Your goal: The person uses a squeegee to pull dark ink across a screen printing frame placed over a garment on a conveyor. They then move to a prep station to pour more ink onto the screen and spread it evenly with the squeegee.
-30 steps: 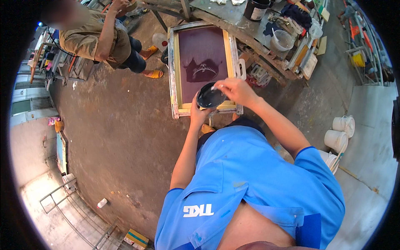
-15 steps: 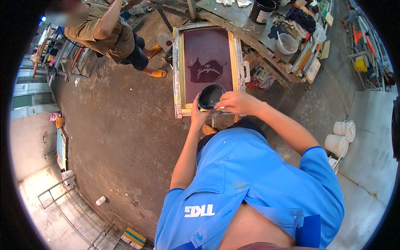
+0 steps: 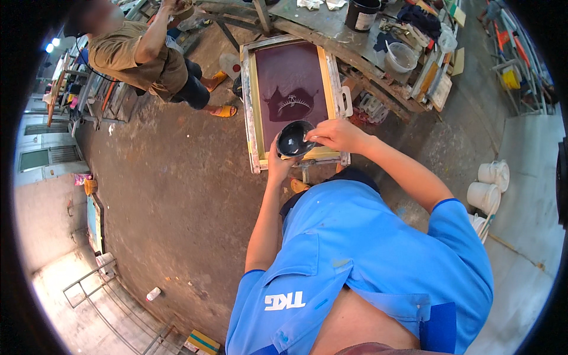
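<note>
My left hand [image 3: 278, 164] is wrapped round the left side of a black bowl [image 3: 291, 141], whose dark inside shines. My right hand [image 3: 337, 135] reaches over the bowl's right rim with its fingers pinched together. A small whitish bit shows at those fingertips, too small to name. Just beyond the bowl lies a framed printing screen [image 3: 290, 65] with a dark maroon mesh and a pale curved design in it. The bowl covers part of the screen's near end.
A cluttered workbench [image 3: 307, 22] at the far right bears a black bucket [image 3: 361, 16] and a clear plastic tub [image 3: 401, 57]. Another person [image 3: 139, 56] in a brown shirt stands at the far left. White buckets [image 3: 484, 196] stand at the right.
My right hand's fingertips have moved from the bowl's near rim up to its right side. The bowl has shifted slightly left. The other person's raised arms have moved a little.
</note>
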Demonstrator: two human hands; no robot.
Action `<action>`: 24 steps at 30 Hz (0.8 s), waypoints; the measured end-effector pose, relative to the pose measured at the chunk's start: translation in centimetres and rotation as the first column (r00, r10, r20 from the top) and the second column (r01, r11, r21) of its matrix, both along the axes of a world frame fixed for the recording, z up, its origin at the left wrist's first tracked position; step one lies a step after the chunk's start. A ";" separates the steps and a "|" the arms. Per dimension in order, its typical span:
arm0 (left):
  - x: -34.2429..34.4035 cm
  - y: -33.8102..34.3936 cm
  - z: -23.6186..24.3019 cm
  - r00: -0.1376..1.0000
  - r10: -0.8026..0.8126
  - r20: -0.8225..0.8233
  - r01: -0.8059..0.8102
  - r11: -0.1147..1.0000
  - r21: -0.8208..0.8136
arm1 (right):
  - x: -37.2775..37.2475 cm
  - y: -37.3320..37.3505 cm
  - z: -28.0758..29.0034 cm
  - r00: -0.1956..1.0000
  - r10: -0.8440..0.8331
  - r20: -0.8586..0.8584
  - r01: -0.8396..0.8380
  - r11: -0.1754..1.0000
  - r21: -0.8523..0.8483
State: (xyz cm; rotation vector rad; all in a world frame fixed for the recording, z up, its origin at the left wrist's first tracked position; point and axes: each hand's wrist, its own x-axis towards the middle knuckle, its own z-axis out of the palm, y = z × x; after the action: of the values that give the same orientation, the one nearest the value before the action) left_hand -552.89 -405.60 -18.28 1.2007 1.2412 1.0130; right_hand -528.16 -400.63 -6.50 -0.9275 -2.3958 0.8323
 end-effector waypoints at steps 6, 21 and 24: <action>-0.7 -0.1 -1.1 0.986 0.035 -0.162 -0.013 0.991 0.132 | 0.4 0.2 -1.8 0.991 -0.132 -0.013 0.131 0.989 -0.068; -1.0 0.5 3.0 0.775 0.065 -0.629 0.110 0.966 0.236 | 4.8 -4.0 -2.9 0.809 -0.553 -0.199 0.529 0.832 -0.166; -2.2 0.6 3.9 0.728 0.091 -0.679 0.103 0.965 0.240 | 5.2 -4.3 -4.3 0.769 -0.578 -0.273 0.570 0.814 -0.116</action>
State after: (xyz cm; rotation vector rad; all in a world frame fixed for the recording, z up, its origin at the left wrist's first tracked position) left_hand -555.10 -405.05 -14.40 1.9025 1.7014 0.7476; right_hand -522.93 -404.97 -10.83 -1.3454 -1.6907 0.6957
